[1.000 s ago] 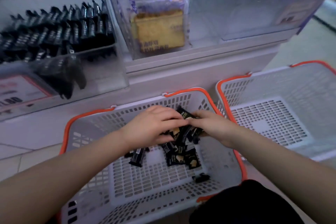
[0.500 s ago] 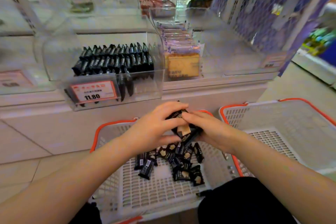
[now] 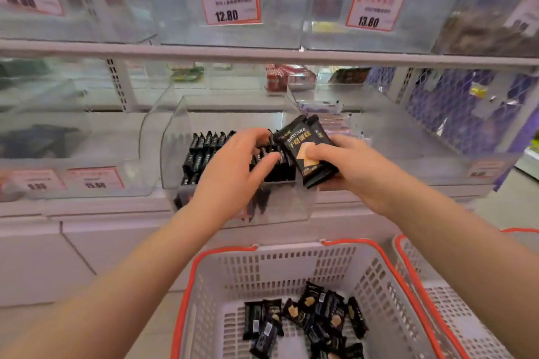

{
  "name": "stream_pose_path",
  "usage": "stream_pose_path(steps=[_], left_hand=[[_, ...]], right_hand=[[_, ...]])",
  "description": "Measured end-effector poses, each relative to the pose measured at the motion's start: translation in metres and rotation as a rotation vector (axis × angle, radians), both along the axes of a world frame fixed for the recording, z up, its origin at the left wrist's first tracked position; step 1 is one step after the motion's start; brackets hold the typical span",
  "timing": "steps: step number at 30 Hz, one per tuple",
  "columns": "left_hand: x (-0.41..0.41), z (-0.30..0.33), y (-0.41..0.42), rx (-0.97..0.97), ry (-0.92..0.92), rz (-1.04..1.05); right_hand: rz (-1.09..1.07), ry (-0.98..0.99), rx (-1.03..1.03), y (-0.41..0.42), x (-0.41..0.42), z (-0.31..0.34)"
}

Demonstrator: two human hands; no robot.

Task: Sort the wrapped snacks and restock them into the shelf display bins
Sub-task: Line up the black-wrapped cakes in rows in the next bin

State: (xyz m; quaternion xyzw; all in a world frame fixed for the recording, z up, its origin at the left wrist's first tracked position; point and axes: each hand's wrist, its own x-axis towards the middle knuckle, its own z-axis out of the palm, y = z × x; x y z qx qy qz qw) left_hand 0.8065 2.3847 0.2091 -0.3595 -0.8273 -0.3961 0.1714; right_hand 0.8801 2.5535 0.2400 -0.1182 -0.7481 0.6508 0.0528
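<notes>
A small stack of black "DRYCAKE" wrapped snacks point(image 3: 306, 151) is clasped by the right hand point(image 3: 354, 167) above the clear plastic display bin point(image 3: 175, 137), where standing packets are touched by the left hand's point(image 3: 233, 172) loosely spread fingers.

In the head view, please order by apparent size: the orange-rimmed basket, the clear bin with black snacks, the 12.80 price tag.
1. orange-rimmed basket, though it is nearest the camera
2. clear bin
3. 12.80 price tag
</notes>
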Motion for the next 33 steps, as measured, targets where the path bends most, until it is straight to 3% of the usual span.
stream_pose_path(steps=[1,5,9,16,21,25,29,33], left_hand=[[-0.011,0.003,-0.002,-0.085,-0.026,0.020],[-0.048,0.006,-0.001,-0.370,-0.087,-0.025],[-0.073,0.002,0.008,-0.592,-0.165,-0.184],[-0.099,-0.002,0.008,-0.871,-0.207,-0.356],[-0.103,-0.008,0.005,-0.858,-0.156,-0.345],[-0.105,-0.013,0.011,-0.796,-0.201,-0.302],[-0.106,-0.014,0.022,-0.827,-0.281,-0.262],[-0.102,-0.015,0.031,-0.904,-0.276,-0.198]], right_hand=[[-0.046,-0.017,0.139,-0.002,-0.010,0.004],[-0.138,-0.121,1.113,-0.018,-0.044,0.014],[-0.039,-0.265,1.389,-0.037,-0.071,0.005],[0.285,-0.610,1.325,-0.040,-0.097,-0.015],[0.365,-0.524,1.184,-0.031,-0.101,-0.028],[0.473,-0.672,0.924,-0.018,-0.102,-0.014],[0.534,-0.696,0.978,-0.020,-0.106,-0.018],[0.506,-0.546,1.027,-0.020,-0.105,-0.023]])
